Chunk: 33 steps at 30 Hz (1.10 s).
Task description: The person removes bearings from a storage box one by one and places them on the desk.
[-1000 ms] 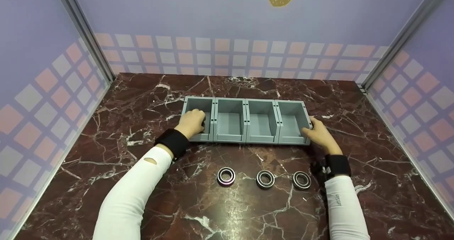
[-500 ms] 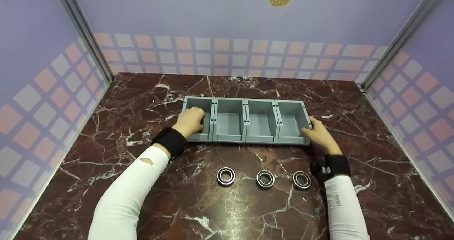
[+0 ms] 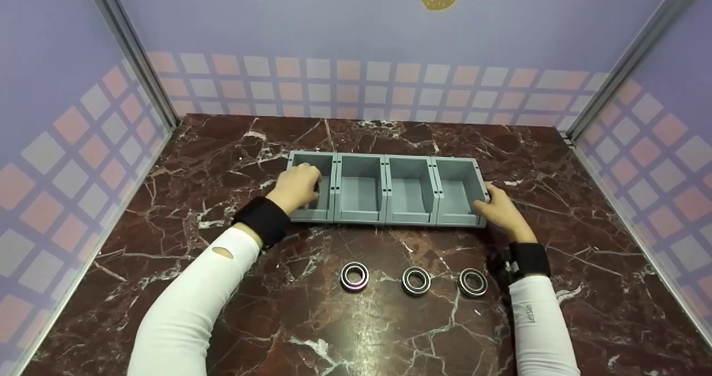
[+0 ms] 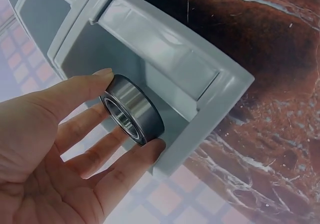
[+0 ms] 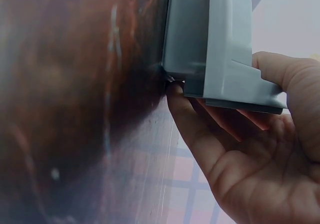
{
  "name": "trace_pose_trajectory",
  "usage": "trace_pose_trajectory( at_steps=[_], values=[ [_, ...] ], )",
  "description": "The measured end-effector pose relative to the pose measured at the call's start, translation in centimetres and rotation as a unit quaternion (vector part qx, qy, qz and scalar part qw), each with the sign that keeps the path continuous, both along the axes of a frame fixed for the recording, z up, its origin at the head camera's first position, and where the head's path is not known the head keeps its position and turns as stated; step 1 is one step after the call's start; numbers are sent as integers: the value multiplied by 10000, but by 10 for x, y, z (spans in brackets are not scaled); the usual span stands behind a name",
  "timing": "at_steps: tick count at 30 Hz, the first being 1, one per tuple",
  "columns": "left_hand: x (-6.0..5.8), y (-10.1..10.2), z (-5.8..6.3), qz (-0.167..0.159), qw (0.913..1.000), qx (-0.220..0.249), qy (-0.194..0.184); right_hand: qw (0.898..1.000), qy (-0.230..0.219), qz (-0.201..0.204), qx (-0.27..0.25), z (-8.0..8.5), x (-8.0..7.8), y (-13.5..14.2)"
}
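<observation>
My left hand (image 3: 297, 188) reaches into the leftmost compartment of a grey row of bins (image 3: 360, 216). In the left wrist view it pinches a bearing (image 4: 132, 109) between thumb and fingers, tilted within the bin's opening. That bearing is hidden by the hand in the head view. At the other end, my right hand (image 3: 500, 212) grips the outer side wall of the rightmost bin (image 5: 227, 59), thumb over the rim and fingers along the outside. Three more bearings, one left (image 3: 355, 276), one middle (image 3: 416, 281) and one right (image 3: 473, 282), lie flat in front of the bins.
The dark red marbled table (image 3: 389, 337) carries everything. A purple back wall (image 3: 356, 31) with a tile pattern rises behind it, and side walls with metal corner posts (image 3: 133, 53) bound the left and right.
My left hand has shifted slightly up and to the left within the leftmost bin, its forearm following. The right hand, the bins and the bearings on the table have stayed put.
</observation>
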<state>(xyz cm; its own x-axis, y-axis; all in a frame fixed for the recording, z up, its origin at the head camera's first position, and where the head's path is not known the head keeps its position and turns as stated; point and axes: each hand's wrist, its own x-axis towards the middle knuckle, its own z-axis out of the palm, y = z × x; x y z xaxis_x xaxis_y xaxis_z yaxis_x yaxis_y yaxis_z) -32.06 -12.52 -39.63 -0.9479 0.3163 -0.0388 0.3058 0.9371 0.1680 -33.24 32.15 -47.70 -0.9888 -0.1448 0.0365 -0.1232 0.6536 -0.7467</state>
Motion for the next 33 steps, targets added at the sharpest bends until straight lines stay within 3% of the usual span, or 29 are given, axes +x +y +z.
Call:
trace_pose_trajectory(
  at_steps=[12,18,33],
  values=[
    [9,2,12,-147,9998,-23,91,9997,30,19,-226,-2,0,1],
    [14,3,13,-272,9995,40,125,10000,-77,-4,-52,-1,0,1],
    [27,-3,20,-377,9990,188,175,9997,-13,-15,-235,-2,0,-3]
  ],
)
